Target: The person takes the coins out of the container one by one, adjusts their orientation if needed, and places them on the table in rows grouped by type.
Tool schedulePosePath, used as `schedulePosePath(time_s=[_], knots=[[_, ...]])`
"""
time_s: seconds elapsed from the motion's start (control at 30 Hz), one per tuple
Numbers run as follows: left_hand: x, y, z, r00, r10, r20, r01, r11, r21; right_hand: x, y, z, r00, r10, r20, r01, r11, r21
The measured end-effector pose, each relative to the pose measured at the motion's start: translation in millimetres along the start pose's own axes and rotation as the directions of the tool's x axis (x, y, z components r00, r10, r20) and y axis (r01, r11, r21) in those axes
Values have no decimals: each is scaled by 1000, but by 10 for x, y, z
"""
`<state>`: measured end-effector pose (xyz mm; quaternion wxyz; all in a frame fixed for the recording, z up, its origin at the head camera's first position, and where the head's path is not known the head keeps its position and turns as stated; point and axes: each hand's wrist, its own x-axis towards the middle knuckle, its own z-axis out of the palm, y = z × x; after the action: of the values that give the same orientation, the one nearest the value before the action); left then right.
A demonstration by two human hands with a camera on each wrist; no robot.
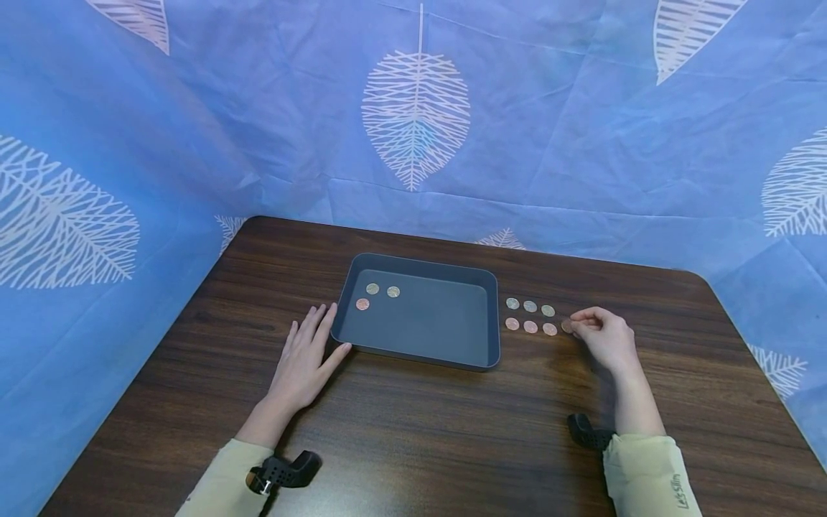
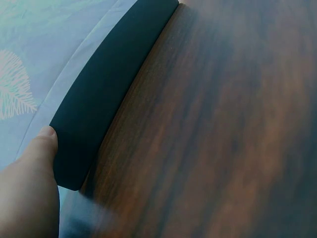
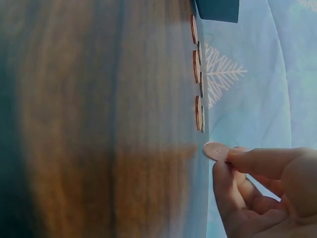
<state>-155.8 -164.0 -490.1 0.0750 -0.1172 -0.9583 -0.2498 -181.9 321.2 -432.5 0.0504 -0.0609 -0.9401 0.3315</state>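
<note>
Between thumb and finger my right hand (image 1: 605,339) pinches a copper coin (image 3: 216,150), held just off the table in the right wrist view. To its left lie two rows on the wood: silver-coloured coins (image 1: 530,306) behind and copper coins (image 1: 530,327) in front. My left hand (image 1: 305,362) lies with straight, spread fingers at the near left corner of a dark grey tray (image 1: 426,337), its thumb touching the wall. Inside the tray, at the left, are two silver-coloured coins (image 1: 393,291) and one copper coin (image 1: 362,304).
The dark wood table (image 1: 446,438) has a rounded far edge. Behind it hangs a blue cloth (image 1: 549,129) with white leaf prints. Each forearm wears a black wrist camera (image 1: 291,470).
</note>
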Motion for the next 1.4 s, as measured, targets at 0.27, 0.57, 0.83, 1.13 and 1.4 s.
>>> schedulePosePath(time_s=[0.27, 0.57, 0.83, 1.13, 1.4], knots=[[-2, -3, 0, 1000, -1, -2, 1, 1000, -5, 27, 48, 18, 1000, -1, 9, 2, 1000, -30], [-1, 1, -2, 1000, 8, -11, -8, 1000, 0, 7, 85, 27, 1000, -6, 22, 7, 999, -41], [0, -2, 2, 1000, 16, -20, -16, 1000, 1, 8, 105, 40, 999, 12, 32, -10, 999, -43], [0, 6, -8, 999, 15, -32, -15, 1000, -2, 13, 91, 35, 999, 11, 44, -9, 999, -46], [-3, 16, -19, 1000, 10, -25, -10, 1000, 4, 4, 83, 37, 1000, -6, 29, 7, 999, -50]])
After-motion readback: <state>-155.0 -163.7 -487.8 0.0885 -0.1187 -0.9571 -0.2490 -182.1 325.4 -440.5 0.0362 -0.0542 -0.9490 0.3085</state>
